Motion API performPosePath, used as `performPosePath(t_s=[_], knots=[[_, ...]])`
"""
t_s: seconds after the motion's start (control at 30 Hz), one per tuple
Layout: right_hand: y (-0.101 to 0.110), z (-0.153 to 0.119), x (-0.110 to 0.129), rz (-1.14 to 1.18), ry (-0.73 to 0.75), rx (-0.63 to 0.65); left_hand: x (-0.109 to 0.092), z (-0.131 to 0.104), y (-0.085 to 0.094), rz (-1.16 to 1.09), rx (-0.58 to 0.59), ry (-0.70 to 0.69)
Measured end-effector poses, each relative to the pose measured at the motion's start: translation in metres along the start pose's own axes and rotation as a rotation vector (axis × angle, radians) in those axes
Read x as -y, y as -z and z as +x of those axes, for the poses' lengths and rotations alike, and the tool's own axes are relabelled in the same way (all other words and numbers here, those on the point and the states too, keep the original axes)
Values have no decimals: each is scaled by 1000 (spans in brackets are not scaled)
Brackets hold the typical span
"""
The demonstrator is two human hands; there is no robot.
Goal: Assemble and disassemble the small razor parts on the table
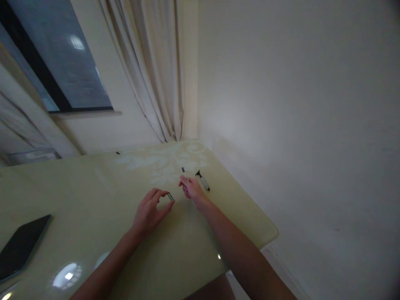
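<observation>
**Green tube pinched end to end, with the right hand off its long side**

Green and shiny, a small tube (170, 196) sits in the grip of the left hand (149, 212). The thumb presses near one end and a finger presses near the other, so the grip is closed on it. The tube looks to be just over the table (93, 196), in front of the person, but I cannot tell if it touches the top.

The tube's long way runs on a slant, from the far left down to the near right. The right hand (192, 189) is close by, to the right and a bit farther off. It is beside the tube's long side, not in line with an end. The left hand is the nearer one, as it touches the tube.

The right hand's fingers are curled in. I cannot tell if they hold something. A little dark piece (183, 169) shows just past them. A black and grey tool (203, 181) lies just to the right of that hand, slanting much the same way as the tube. A flat black tablet (23, 246) is well off to the left.
</observation>
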State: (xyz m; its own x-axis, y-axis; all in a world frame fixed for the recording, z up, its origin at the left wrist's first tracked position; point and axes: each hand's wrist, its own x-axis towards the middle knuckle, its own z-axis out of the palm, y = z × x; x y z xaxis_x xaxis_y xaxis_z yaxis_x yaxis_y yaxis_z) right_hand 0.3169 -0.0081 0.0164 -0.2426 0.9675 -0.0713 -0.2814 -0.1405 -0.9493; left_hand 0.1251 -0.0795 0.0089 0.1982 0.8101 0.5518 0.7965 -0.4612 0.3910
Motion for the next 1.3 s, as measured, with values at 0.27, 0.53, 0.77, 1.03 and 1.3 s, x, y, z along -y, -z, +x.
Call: performPosePath(t_s=[0.27,0.53,0.77,1.03,1.3], knots=[[-29,-33,-15,-13,-101,325,2,-24,18,-140,-191,-12],[-25,-38,-11,183,-245,471,-13,-23,17,-222,-218,-42],[-27,-41,-9,120,-214,427,-18,-23,19,-162,-285,51],[-29,-39,-11,85,-135,262,-21,-23,22,-273,-274,91],[-28,-42,-7,61,-195,328,-11,-21,16,-691,0,267]])
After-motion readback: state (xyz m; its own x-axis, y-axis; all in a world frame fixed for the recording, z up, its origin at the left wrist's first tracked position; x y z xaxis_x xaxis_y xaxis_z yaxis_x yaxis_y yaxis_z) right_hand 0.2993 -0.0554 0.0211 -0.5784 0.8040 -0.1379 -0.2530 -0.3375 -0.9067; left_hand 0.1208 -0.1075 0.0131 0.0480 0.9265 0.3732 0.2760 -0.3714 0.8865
